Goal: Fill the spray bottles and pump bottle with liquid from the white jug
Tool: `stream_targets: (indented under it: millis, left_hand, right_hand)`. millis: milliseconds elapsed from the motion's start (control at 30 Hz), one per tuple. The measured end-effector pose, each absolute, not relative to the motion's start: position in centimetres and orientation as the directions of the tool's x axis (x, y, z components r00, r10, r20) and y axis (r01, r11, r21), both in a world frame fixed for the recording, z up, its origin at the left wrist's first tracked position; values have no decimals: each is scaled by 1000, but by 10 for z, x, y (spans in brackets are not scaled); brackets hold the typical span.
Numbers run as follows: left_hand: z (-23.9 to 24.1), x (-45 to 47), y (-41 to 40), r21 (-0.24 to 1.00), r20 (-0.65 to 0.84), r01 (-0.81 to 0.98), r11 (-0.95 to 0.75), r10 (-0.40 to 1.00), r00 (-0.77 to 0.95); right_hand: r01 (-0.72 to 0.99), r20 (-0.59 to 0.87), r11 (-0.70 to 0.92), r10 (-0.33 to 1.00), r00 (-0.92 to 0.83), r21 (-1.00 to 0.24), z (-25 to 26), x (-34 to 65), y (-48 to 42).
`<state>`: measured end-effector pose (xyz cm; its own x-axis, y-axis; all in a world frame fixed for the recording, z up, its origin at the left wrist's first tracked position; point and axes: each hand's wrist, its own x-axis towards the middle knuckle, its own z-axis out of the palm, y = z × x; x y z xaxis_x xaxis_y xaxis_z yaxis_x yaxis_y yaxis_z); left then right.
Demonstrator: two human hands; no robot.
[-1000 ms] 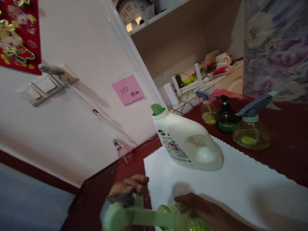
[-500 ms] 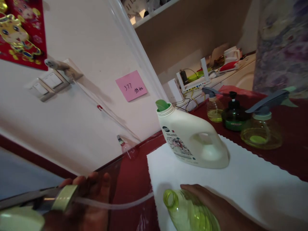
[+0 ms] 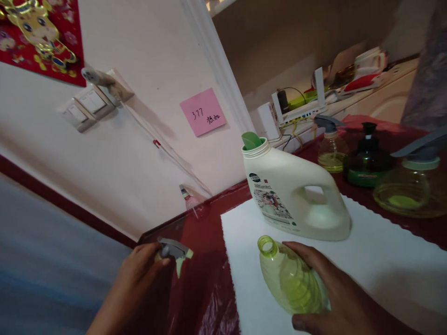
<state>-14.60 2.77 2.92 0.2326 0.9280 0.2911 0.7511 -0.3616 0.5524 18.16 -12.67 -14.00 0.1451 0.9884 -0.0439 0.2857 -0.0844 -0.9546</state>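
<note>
My left hand (image 3: 141,270) closes on a grey and pale-green trigger spray head (image 3: 177,251), low over the red tabletop at the left. Its dip tube cannot be seen. My right hand (image 3: 337,284) is wrapped round the side of a translucent yellow-green bottle (image 3: 288,274). The bottle has no cap, and its mouth tilts up and to the left. Just behind it a large pale-green detergent jug (image 3: 296,190) stands upright on a white sheet (image 3: 251,279). A green spout shows in the jug's uncapped neck.
On the right stand a small spray bottle (image 3: 331,156), a dark green pump bottle (image 3: 368,163) and a larger spray bottle (image 3: 412,190). A small pink spray bottle (image 3: 191,202) is by the wall. Behind, a white router (image 3: 302,116) sits on a ledge.
My left hand has carried the spray head right and away from me, turning it over, and its tube has dropped from sight. The bottle has come further into view, and the camera has shifted.
</note>
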Motion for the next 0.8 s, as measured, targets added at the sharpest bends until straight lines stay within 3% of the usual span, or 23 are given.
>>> stream_targets:
  millis: [133, 300, 667, 800]
  left_hand:
    - [-11, -172, 55, 347, 161, 851, -395, 918, 361]
    - [-58, -198, 77, 137, -15, 928, -346, 936, 352]
    - [-78, -197, 81, 154, 32, 910, -386, 922, 386]
    - [-63, -180, 70, 185, 210, 884, -430, 896, 392]
  right_hand:
    - [221, -57, -83, 991, 118, -972, -127, 182, -127]
    - [270, 18, -17, 992, 124, -963, -120, 180, -125]
    - [323, -43, -59, 997, 58, -945, -120, 182, -121]
    - [387, 164, 98, 976, 143, -917, -126, 183, -129]
